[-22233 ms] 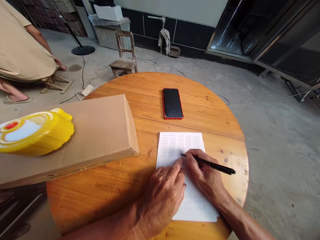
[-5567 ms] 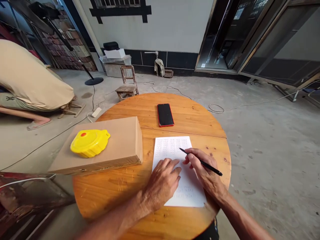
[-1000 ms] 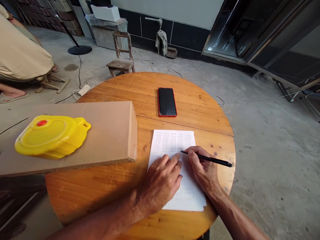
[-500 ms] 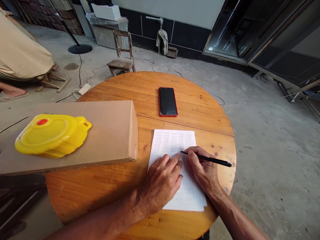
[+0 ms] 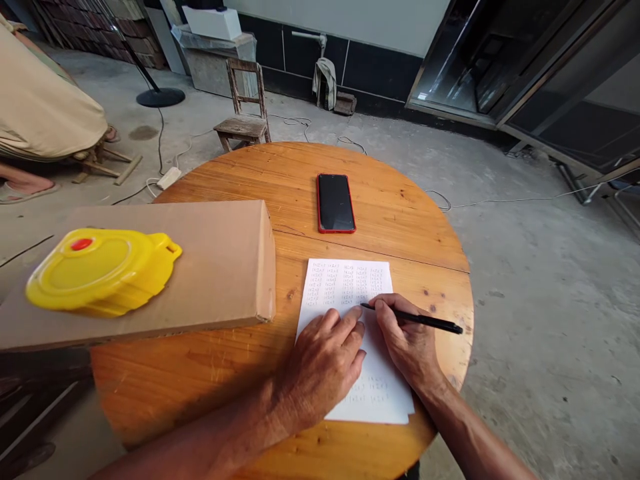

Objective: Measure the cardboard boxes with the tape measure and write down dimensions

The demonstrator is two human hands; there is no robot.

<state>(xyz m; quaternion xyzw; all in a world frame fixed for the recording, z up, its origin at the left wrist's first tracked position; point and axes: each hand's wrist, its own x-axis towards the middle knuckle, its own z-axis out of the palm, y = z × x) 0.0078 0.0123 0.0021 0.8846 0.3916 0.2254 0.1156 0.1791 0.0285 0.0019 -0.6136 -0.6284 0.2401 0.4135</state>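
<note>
A white sheet of paper (image 5: 345, 283) with rows of small handwritten marks lies on the round wooden table (image 5: 230, 373). My left hand (image 5: 323, 363) rests flat on the sheet with fingers stretched out, pressing it down. My right hand (image 5: 407, 343) is closed round a black pen (image 5: 425, 321), whose tip touches the paper just right of my left fingertips. A phone with a red case (image 5: 335, 203) lies face up beyond the sheet.
A long cardboard box (image 5: 220, 267) lies across the table's left side, with a yellow lidded container (image 5: 100, 270) on top. On the concrete floor stand a small wooden chair (image 5: 245, 110) and a lamp base (image 5: 160, 98), with cables trailing. A person in beige (image 5: 45, 113) is at the far left.
Almost nothing differs over the last second: the pen tip stays at the same spot on the sheet and both hands hold their places. Compared with 5.6 s ago, the view is closer to the table.
</note>
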